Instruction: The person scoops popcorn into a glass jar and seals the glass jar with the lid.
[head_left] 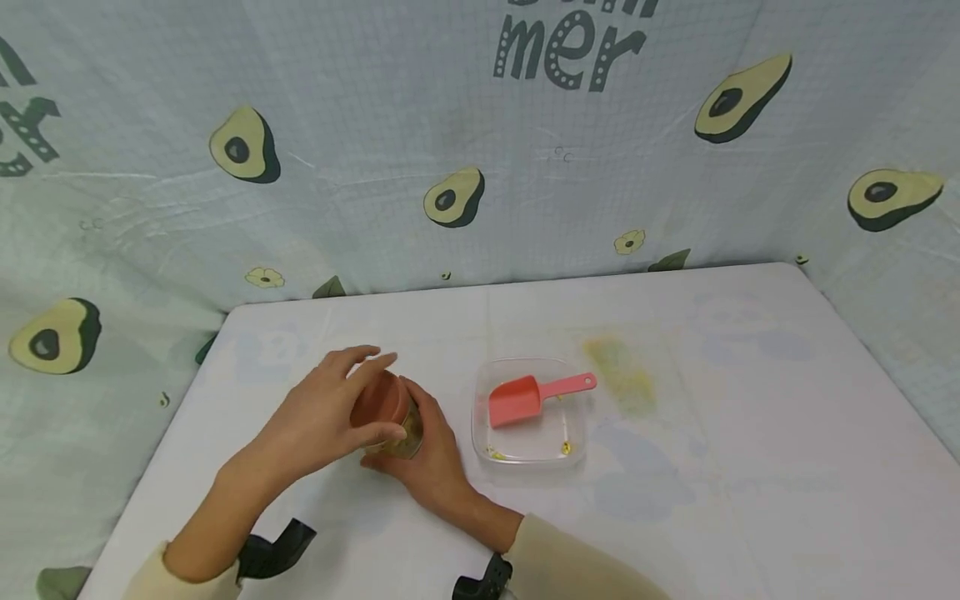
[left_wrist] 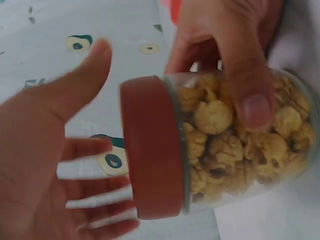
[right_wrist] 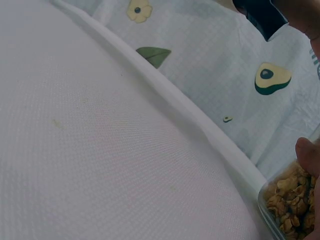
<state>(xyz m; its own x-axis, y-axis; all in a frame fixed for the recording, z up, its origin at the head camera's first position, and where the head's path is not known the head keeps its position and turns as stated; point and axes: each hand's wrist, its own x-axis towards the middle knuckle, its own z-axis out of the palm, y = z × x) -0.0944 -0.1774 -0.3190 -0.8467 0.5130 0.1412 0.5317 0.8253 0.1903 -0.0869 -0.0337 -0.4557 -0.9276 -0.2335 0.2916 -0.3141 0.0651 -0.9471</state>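
A clear jar (left_wrist: 227, 160) full of popcorn has a reddish-brown lid (left_wrist: 152, 150) on its end. My right hand (head_left: 437, 462) grips the jar's side, thumb across the clear wall. My left hand (head_left: 318, 417) is held around the lid with fingers and thumb spread wide; in the left wrist view a gap shows between the thumb and the lid. The jar is tilted, its lid toward the left palm. In the right wrist view only the jar's lower part (right_wrist: 290, 202) shows at the edge.
Right of the hands stands a clear plastic container (head_left: 528, 461) with small yellow bits inside. A pink scoop (head_left: 516, 403) lies in it, handle over the right rim. A yellow stain (head_left: 621, 375) marks the white tabletop (head_left: 750, 433). An avocado-print cloth (head_left: 360, 167) hangs behind.
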